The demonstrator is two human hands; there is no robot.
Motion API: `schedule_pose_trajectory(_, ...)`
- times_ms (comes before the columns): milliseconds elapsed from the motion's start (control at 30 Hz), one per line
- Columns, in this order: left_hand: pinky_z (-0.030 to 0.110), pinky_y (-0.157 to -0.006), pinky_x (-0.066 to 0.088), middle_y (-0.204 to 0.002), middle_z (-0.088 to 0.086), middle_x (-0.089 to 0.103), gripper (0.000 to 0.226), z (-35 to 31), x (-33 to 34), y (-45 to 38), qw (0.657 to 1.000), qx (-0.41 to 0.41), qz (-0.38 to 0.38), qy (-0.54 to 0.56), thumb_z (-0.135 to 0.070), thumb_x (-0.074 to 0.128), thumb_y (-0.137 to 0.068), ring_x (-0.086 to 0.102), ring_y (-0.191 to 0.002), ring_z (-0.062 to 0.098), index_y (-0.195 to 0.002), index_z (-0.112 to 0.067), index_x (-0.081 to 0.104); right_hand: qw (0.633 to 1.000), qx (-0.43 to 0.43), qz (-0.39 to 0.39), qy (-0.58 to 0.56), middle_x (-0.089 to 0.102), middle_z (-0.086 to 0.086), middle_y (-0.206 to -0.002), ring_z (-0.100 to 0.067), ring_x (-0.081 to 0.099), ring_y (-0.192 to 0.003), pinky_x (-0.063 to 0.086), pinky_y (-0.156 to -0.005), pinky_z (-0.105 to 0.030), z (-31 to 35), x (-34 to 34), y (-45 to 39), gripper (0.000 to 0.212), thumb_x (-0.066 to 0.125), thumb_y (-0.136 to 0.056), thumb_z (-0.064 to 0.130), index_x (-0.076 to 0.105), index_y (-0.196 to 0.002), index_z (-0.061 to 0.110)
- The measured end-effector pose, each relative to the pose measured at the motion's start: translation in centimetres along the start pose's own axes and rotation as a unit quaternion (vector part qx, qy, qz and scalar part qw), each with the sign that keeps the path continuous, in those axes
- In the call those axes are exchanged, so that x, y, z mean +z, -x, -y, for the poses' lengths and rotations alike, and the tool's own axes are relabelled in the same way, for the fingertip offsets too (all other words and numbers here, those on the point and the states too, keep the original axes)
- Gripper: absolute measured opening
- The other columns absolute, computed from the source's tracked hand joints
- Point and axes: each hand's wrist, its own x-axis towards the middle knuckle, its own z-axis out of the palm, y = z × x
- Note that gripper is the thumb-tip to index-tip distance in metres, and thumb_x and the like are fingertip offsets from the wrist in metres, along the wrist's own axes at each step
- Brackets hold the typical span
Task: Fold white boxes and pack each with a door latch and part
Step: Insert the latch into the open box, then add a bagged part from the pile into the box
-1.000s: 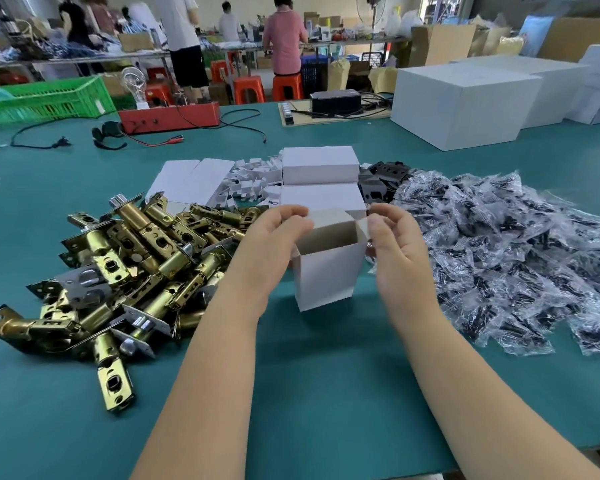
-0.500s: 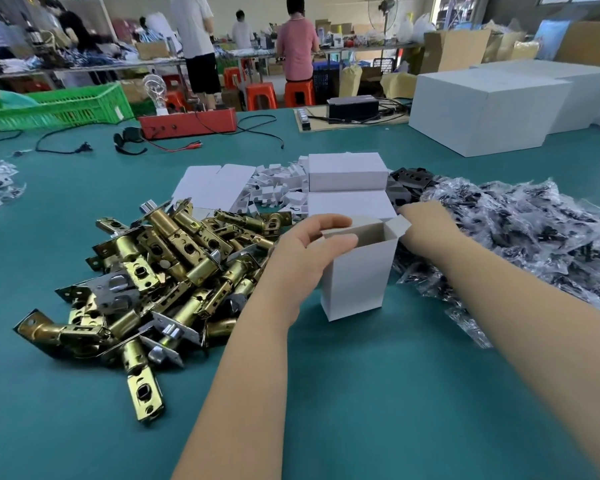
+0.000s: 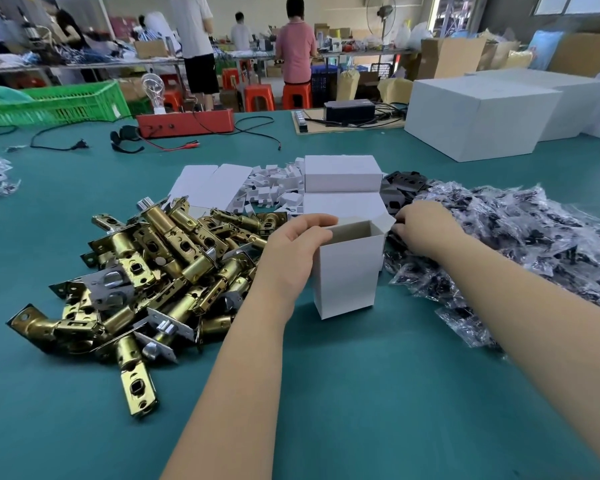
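Upright open white box (image 3: 349, 271) on green surface (image 3: 361, 393), steadied at rim by left hand (image 3: 293, 252); right hand (image 3: 425, 226) beside it, reaching into bagged parts (image 3: 520, 244), grasp unclear; thin, light, crushable card, best held by edges.

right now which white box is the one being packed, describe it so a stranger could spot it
On the green table, look between the brass latch pile and the heap of bagged parts. The small white box stands upright there, top flaps open, held by the left hand; the white boxes behind it lie closed.
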Motion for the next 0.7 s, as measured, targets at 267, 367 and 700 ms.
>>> schedule_pose_trajectory(267,0.024,-0.063,0.049,-0.074,-0.01,0.069,0.024,0.1,0.3,0.0,1.0,0.004,0.0,0.016,-0.016,0.055,-0.093,0.062,-0.072,0.011,-0.084,-0.03,0.072,0.895,0.163,-0.153,-0.386,0.052,-0.021,-0.068,-0.022,0.039,-0.061,0.032,-0.058,-0.027,-0.3,-0.7,0.9,0.027,0.047,-0.092,0.014,0.067,-0.078,0.002)
schedule_pose_trajectory(367,0.023,-0.062,0.049,-0.075,-0.01,0.069,0.023,0.1,0.3,-0.1,1.0,0.01,0.001,0.012,-0.016,0.054,-0.093,0.061,-0.073,0.01,-0.086,-0.03,0.072,0.776,0.2,-0.17,-0.573,0.058,-0.003,-0.069,-0.016,0.047,-0.059,0.042,-0.056,-0.03,0.3,-1.6,2.4,0.018,0.054,-0.094,0.017,0.069,-0.086,0.013)
schedule_pose_trajectory(700,0.023,-0.057,0.044,-0.074,-0.01,0.068,0.021,0.3,0.6,-0.4,1.0,0.007,0.008,0.03,-0.026,0.056,-0.072,0.06,-0.073,0.011,-0.077,-0.034,0.074,0.474,0.087,-0.153,-0.862,0.073,-0.011,-0.083,-0.024,0.072,-0.079,0.057,-0.064,-0.022,1.4,-2.6,7.3,0.011,0.065,-0.087,0.012,0.069,-0.081,0.004)
